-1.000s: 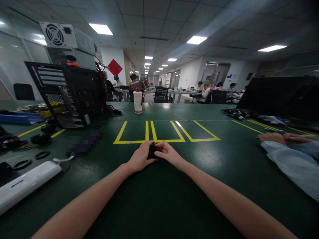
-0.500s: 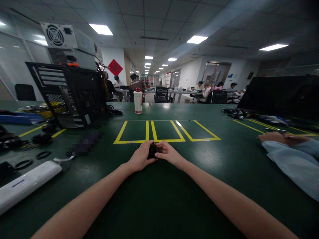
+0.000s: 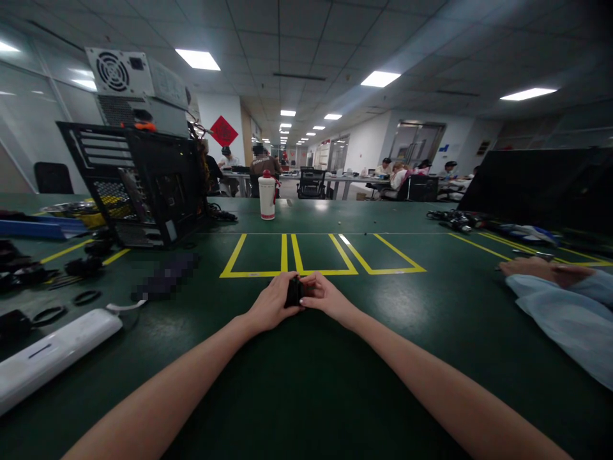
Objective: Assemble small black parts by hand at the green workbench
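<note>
Between my two hands is a small black object [image 3: 294,292], dark and mostly covered by fingers, so its kind does not show. My left hand [image 3: 272,299] is wrapped round its left side, thumb in front. From the right, the fingertips and thumb of my right hand [image 3: 328,299] pinch its other side. Both hands are low over the green table [image 3: 306,383], just in front of the yellow tape outlines [image 3: 316,273].
A black computer case [image 3: 143,185] with a power supply [image 3: 124,76] on top stands at left. Nearer lie a white power strip [image 3: 57,358] and black rings [image 3: 86,297]. A white bottle [image 3: 267,198] stands behind the tape. At right are a co-worker's hands [image 3: 536,268] and a dark monitor [image 3: 536,185].
The whole view has shifted very slightly. My hands keep their grip on the black object in nearly the same place.
</note>
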`<state>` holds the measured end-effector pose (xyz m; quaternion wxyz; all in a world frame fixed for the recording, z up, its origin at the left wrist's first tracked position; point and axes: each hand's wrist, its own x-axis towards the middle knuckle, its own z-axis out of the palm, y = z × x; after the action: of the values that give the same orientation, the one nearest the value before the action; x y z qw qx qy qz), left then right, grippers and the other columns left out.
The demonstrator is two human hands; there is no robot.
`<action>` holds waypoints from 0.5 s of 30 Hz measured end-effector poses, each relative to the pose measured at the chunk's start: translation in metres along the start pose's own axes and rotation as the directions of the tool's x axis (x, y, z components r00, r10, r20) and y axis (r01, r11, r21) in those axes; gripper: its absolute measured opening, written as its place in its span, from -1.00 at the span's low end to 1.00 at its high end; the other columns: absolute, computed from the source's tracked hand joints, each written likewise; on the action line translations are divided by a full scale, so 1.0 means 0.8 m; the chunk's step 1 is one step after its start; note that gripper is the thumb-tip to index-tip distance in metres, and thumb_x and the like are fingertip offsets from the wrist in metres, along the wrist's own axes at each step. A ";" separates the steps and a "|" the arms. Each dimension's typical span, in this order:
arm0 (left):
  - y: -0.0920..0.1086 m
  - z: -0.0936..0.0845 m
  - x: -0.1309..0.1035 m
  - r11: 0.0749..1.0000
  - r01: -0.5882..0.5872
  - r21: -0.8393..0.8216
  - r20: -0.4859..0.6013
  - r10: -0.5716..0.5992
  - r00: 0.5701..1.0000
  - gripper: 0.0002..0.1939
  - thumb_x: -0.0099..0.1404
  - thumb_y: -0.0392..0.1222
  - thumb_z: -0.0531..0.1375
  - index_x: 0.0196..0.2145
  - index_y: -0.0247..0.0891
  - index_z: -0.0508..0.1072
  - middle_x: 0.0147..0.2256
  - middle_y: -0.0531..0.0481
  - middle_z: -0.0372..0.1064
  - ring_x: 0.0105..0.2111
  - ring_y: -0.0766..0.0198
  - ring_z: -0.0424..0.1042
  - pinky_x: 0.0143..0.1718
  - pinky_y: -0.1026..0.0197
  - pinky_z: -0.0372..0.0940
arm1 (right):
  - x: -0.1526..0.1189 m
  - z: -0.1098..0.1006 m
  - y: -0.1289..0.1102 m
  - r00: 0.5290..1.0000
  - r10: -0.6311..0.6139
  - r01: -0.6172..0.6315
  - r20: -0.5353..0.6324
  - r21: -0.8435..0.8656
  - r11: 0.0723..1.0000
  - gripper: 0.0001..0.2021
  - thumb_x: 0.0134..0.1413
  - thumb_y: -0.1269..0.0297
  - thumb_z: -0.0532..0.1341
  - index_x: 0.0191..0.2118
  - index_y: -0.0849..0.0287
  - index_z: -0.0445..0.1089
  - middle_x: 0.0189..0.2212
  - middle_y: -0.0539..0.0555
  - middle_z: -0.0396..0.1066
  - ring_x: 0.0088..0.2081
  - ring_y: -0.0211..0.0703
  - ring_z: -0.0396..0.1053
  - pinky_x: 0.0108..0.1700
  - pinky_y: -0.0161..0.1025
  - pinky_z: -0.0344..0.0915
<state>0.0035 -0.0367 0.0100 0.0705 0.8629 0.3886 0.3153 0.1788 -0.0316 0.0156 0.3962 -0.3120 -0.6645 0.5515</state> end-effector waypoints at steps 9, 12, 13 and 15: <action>0.004 -0.004 0.000 1.000 0.012 -0.009 0.013 -0.012 1.000 -0.37 0.03 -0.11 0.18 0.00 -0.20 -0.03 -0.06 -0.10 0.09 -0.06 0.10 0.15 -0.07 0.00 0.15 | 0.004 0.005 -0.002 0.994 0.028 -0.033 -0.107 -0.043 0.999 -0.71 -0.15 0.19 0.18 -0.25 0.16 0.21 -0.24 0.04 0.27 -0.17 -0.19 0.25 -0.07 -0.12 0.16; 0.002 -0.003 0.000 1.000 0.009 -0.003 0.005 -0.009 1.000 -0.37 0.02 -0.11 0.19 -0.01 -0.22 -0.02 -0.07 -0.11 0.10 -0.07 0.10 0.16 -0.07 0.01 0.15 | 0.004 0.002 -0.001 0.998 0.027 -0.027 -0.051 0.008 1.000 -0.69 -0.21 0.26 0.23 -0.26 0.17 0.21 -0.23 0.05 0.26 -0.16 -0.18 0.26 -0.05 -0.11 0.15; 0.002 -0.002 0.000 1.000 0.009 -0.001 0.003 -0.009 1.000 -0.38 0.03 -0.12 0.19 -0.01 -0.22 -0.01 -0.07 -0.11 0.10 -0.07 0.10 0.16 -0.07 0.01 0.16 | 0.004 0.002 0.000 0.999 0.014 -0.013 -0.032 0.016 1.000 -0.67 -0.25 0.29 0.25 -0.26 0.16 0.21 -0.22 0.03 0.26 -0.15 -0.18 0.26 -0.05 -0.11 0.15; 0.001 -0.001 0.000 1.000 0.007 0.000 0.003 -0.007 1.000 -0.39 0.03 -0.12 0.18 -0.01 -0.22 -0.01 -0.07 -0.12 0.10 -0.07 0.10 0.16 -0.07 0.01 0.15 | 0.003 0.001 0.002 1.000 -0.010 0.010 -0.014 0.018 1.000 -0.61 -0.32 0.35 0.29 -0.26 0.14 0.19 -0.22 0.01 0.24 -0.14 -0.18 0.26 -0.06 -0.12 0.16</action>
<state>0.0030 -0.0374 0.0108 0.0723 0.8621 0.3913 0.3136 0.1767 -0.0302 0.0146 0.4066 -0.3089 -0.6581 0.5534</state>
